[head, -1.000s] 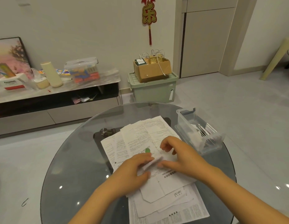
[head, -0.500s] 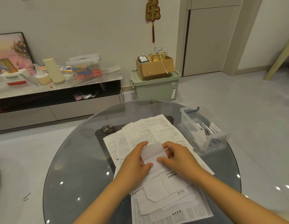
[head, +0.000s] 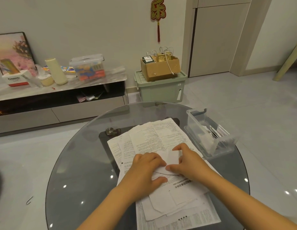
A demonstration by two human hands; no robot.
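Both the left hand [head: 145, 171] and right hand [head: 193, 163] pinched the folded slip [head: 171, 157], clear bin [head: 195, 123] at its two o'clock; uneven tugging might tear it.

**Clearance over the round glass table [head: 74, 171].**
Bare glass spans the left of the tabletop and curves along its far rim, so it can be approached from the left and lower left of the frame. Loose printed sheets [head: 154, 135] lie flat across the centre. On them the left hand [head: 144, 173] and right hand [head: 192, 165] meet at a folded slip [head: 171, 159]. A clear plastic bin [head: 194, 123] stands upright at the right edge, just beside the sheets, blocking that side.
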